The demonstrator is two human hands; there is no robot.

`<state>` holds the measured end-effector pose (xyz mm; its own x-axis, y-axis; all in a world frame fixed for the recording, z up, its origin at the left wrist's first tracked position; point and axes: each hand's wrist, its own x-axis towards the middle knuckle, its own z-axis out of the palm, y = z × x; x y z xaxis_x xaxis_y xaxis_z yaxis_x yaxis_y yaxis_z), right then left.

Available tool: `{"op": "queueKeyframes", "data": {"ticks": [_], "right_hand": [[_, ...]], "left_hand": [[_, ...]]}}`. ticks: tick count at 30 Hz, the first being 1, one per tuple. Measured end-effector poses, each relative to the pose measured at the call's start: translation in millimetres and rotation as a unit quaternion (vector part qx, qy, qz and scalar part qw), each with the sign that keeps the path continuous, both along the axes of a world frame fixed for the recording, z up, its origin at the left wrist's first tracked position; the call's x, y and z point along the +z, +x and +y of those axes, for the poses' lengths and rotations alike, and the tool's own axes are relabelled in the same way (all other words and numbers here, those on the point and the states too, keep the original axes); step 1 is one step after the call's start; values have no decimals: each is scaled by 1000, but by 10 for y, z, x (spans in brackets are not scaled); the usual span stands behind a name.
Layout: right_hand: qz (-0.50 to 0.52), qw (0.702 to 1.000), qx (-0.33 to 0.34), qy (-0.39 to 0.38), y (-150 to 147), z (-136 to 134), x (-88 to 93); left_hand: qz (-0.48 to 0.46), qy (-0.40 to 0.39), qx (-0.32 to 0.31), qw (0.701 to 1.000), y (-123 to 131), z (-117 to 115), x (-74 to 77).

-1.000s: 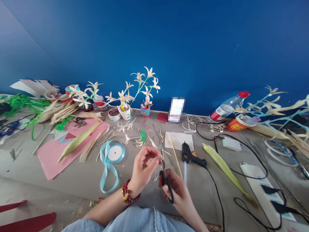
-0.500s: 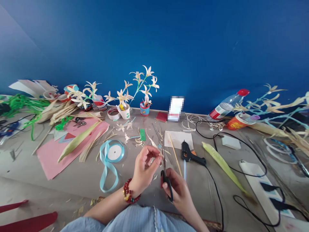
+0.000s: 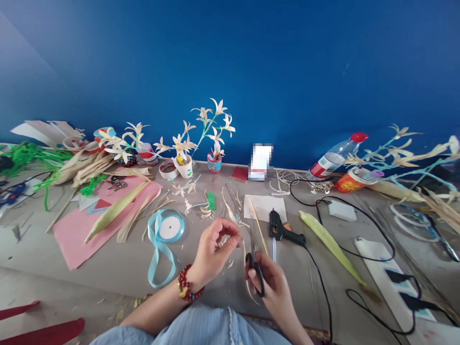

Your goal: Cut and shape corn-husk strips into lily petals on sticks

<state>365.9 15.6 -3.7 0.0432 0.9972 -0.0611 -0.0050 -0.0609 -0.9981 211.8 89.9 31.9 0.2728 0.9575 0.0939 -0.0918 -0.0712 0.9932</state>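
Note:
My right hand (image 3: 271,282) is wrapped round the black handles of a pair of scissors (image 3: 255,268), whose blades point away from me and look nearly closed. To its left, my left hand (image 3: 217,247), with a red bead bracelet (image 3: 189,283) on the wrist, is closed in a pinch; whatever is between the fingertips is too small to make out. Beyond the hands lie pale husk petals (image 3: 229,210) and small husk flowers (image 3: 186,188) beside a green card (image 3: 211,201). A black glue gun (image 3: 283,229) rests right of the scissors.
A blue ribbon roll (image 3: 170,227) and pink paper (image 3: 77,235) lie on the left. Flower stems stand in a white cup (image 3: 184,167). On the right are a green husk (image 3: 332,247), black cables, a power strip (image 3: 383,282) and a plastic bottle (image 3: 336,155).
The scissors in my right hand have moved right, away from my left fingertips. My left hand has stayed nearly in place, still pinched. The view has shifted slightly.

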Motion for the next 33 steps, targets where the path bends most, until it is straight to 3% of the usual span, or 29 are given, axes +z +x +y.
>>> {"op": "queueKeyframes", "data": {"ticks": [6, 11, 15, 19, 24, 26, 29, 33], "right_hand": [[76, 993, -92, 25, -76, 150, 146], [95, 988, -116, 28, -116, 241, 190], [85, 988, -117, 55, -103, 249, 231], [55, 994, -73, 58, 1, 238, 280], [61, 997, 47, 20, 157, 266, 402], [76, 995, 61, 7, 186, 301, 453], [101, 994, 28, -4, 200, 344, 482], [73, 997, -34, 8, 200, 283, 378]], "left_hand": [[-2, 6, 0, 1000, 5, -74, 21], [55, 89, 46, 993, -25, -118, 7], [65, 143, 44, 987, -25, -128, -14], [118, 202, 5, 972, -101, -73, 66], [228, 246, -121, 934, -267, 88, 291], [238, 232, -169, 928, -292, 123, 352], [193, 147, -224, 944, -269, 114, 347], [115, -9, -185, 976, -199, 42, 227]]}}
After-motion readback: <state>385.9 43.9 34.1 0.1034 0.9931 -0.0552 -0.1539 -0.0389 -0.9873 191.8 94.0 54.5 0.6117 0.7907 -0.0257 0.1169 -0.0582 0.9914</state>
